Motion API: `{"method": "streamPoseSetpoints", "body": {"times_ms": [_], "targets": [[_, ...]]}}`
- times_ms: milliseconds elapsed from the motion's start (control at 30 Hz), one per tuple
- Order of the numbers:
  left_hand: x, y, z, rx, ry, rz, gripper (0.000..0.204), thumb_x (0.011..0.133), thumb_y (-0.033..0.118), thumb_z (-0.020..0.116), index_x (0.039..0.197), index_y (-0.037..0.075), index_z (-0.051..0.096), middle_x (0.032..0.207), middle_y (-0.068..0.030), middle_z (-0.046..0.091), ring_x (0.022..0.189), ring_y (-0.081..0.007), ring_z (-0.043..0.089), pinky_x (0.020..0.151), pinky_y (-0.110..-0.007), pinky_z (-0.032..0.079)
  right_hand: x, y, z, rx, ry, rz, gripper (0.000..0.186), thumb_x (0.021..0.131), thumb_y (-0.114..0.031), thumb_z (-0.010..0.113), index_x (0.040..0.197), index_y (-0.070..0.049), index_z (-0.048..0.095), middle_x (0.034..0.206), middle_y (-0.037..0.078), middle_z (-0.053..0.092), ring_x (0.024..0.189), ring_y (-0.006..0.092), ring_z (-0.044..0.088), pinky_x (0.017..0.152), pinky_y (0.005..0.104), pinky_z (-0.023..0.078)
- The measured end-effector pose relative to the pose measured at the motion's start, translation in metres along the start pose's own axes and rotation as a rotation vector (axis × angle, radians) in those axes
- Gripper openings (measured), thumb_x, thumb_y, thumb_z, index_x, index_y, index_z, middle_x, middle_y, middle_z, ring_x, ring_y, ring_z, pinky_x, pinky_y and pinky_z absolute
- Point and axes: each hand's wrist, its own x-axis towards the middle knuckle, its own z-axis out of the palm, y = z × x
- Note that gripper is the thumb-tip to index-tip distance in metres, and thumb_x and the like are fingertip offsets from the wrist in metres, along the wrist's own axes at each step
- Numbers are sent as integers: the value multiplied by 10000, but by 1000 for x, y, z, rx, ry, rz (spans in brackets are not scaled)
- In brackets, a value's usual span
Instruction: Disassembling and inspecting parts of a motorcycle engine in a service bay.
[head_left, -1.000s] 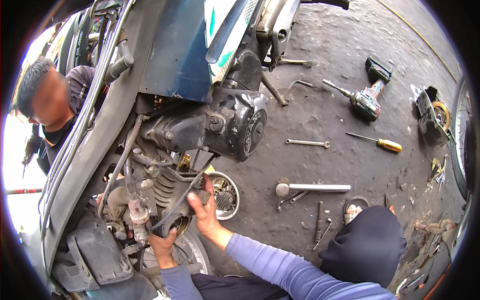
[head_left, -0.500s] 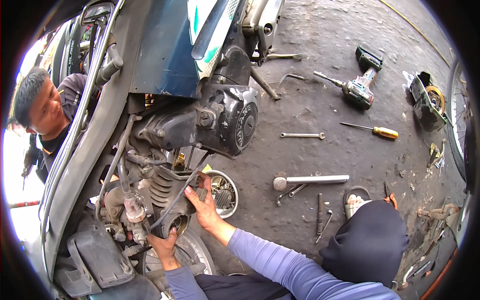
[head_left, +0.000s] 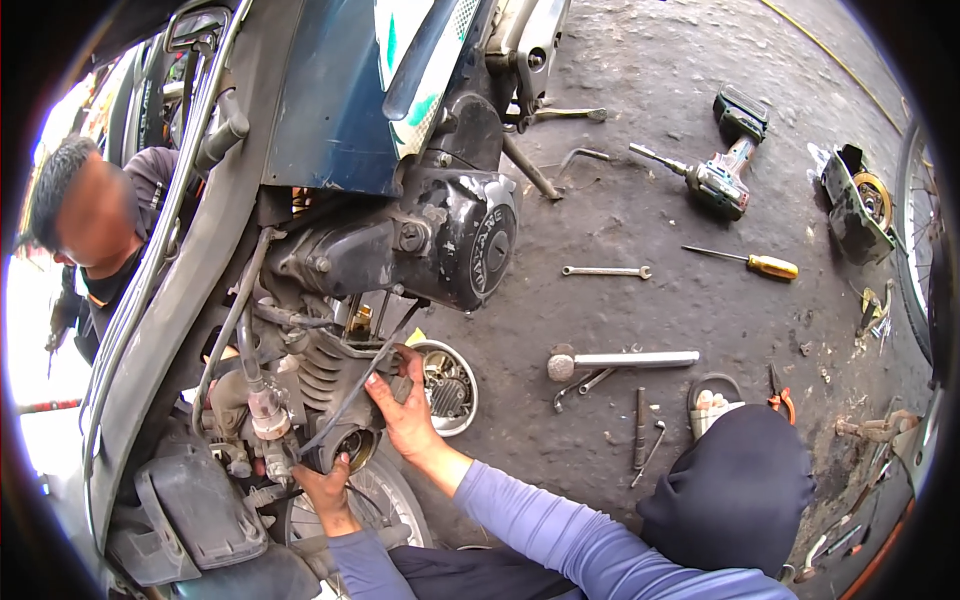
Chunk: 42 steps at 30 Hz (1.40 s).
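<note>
On the motorcycle's engine (head_left: 430,240), my right hand (head_left: 405,410) grips the side of the finned cylinder (head_left: 325,370), thumb beside a thin dark cable running diagonally across it. Lower down, my left hand (head_left: 327,492) holds the cylinder's lower end, next to a round opening (head_left: 352,445) and the carburettor fittings (head_left: 272,425); some fingertips are hidden. Just right of my right hand sits a white round bowl (head_left: 460,420) with greasy metal parts in it. The blue side panel (head_left: 330,100) is above the engine, and a spoked wheel (head_left: 395,505) shows below my hands.
A co-worker (head_left: 155,200) leans in at left. On the floor lie a cordless driver (head_left: 725,180), screwdriver (head_left: 772,267), spanner (head_left: 605,271), hammer (head_left: 635,358), pliers (head_left: 782,400), several hand tools and a metal box (head_left: 860,210). My dark-clad knee (head_left: 725,480) is at lower right.
The view has shifted slightly, so the bike and floor sit a little further up and left. The co-worker's head has moved slightly. My hands keep their hold on the cylinder.
</note>
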Motion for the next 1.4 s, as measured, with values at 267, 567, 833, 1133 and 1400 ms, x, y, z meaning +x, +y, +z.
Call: {"method": "streamPoseSetpoints", "body": {"times_ms": [267, 567, 833, 1133, 1400], "targets": [[4, 12, -1, 14, -42, -24, 711, 584, 58, 683, 1211, -101, 387, 1182, -211, 470, 1046, -287, 472, 962, -358, 349, 0, 3, -3, 7, -51, 19, 631, 829, -312, 659, 1298, -37, 338, 1205, 107, 413, 1119, 213, 355, 993, 348, 277], [2, 12, -2, 251, 53, 241, 618, 576, 104, 723, 1104, -102, 476, 1045, -219, 533, 944, -323, 524, 871, -398, 410, 1, -1, -5, 71, -97, 64, 664, 804, -322, 688, 1295, -40, 341, 1220, 97, 396, 1144, 222, 332, 999, 362, 267], [2, -1, -9, 251, 30, 231, 768, 571, 120, 745, 1213, -106, 386, 1178, -233, 454, 1074, -329, 450, 978, -391, 331, 1, -1, -7, 123, -116, 76, 644, 804, -302, 694, 1291, -54, 352, 1209, 90, 404, 1110, 218, 352, 990, 358, 270], [6, -22, -22, 286, -51, 205, 898, 565, 136, 756, 1307, -96, 308, 1288, -242, 393, 1169, -339, 399, 1027, -382, 281, 3, 2, -9, 73, -110, 23, 631, 805, -282, 698, 1274, -38, 353, 1187, 85, 433, 1123, 208, 355, 998, 352, 275], [3, -18, -18, 239, -16, 153, 893, 562, 140, 757, 1306, -85, 316, 1290, -240, 390, 1183, -340, 393, 1033, -390, 277, 3, 2, -8, 53, -77, 25, 649, 805, -275, 701, 1286, -41, 334, 1184, 95, 442, 1115, 202, 385, 985, 347, 298]]}}
